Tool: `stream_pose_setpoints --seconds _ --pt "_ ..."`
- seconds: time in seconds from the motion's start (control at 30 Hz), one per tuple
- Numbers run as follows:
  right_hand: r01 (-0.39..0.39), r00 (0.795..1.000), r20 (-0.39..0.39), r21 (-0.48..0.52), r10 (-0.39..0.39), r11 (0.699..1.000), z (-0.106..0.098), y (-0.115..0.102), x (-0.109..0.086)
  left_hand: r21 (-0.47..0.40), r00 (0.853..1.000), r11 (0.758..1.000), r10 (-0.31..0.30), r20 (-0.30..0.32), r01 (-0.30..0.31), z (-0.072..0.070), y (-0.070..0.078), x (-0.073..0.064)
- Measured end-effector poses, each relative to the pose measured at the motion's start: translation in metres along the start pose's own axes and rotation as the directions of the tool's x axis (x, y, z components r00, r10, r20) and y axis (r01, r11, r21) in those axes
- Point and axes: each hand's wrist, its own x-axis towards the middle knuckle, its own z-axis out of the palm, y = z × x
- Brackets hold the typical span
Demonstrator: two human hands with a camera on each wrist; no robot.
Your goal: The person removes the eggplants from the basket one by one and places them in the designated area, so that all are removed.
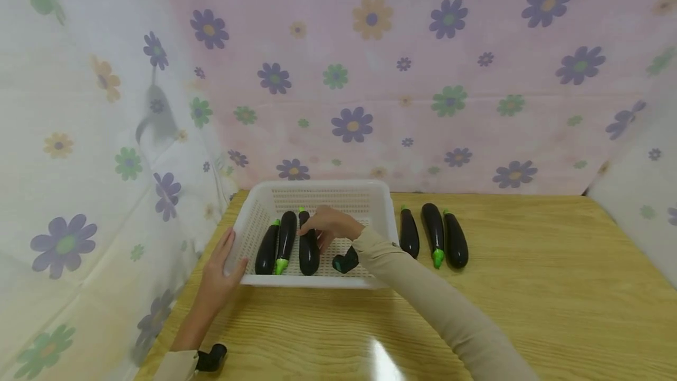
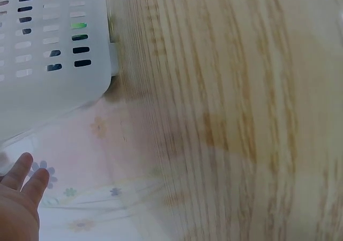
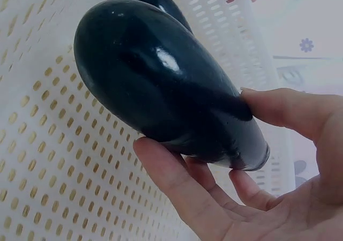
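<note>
A white perforated plastic basket (image 1: pixel 317 281) sits on the table with three dark eggplants inside. My right hand (image 1: pixel 330 223) reaches in and holds the rightmost eggplant (image 1: pixel 309 254), its green tip toward the far side. In the right wrist view, the thumb lies on one side of this eggplant (image 3: pixel 161 80) and the fingers on the other. Left of it lie another eggplant (image 1: pixel 287 234) and the leftmost eggplant (image 1: pixel 268 249). My left hand (image 1: pixel 219 272) rests against the basket's left rim near the front corner; in the left wrist view, two fingers (image 2: pixel 35 187) look straight.
Right of the basket, three more eggplants lie on the wooden table (image 1: pixel 529 287): one close to the basket wall (image 1: pixel 409 234), one in the middle (image 1: pixel 433 231) and one at the right (image 1: pixel 455 243). Flowered cloth (image 1: pixel 402 93) hangs behind the table and at both sides.
</note>
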Motion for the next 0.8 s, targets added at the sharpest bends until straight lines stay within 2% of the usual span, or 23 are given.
stream_pose_setpoints --seconds 0.2,0.53,0.8 --pt "0.031 0.999 -0.033 -0.049 -0.033 0.998 -0.008 -0.004 -0.008 -0.007 1.000 1.000 0.000 0.023 0.000 -0.003 -0.002 0.003" --pt "0.070 0.997 -0.023 -0.042 -0.071 0.997 -0.022 -0.006 -0.017 0.001 0.999 1.000 -0.014 0.035 0.014 -0.003 -0.004 0.009" --pt "0.088 0.995 -0.045 -0.014 -0.088 0.996 -0.030 -0.007 -0.024 -0.053 0.998 0.999 0.008 0.065 -0.005 -0.004 -0.008 0.010"
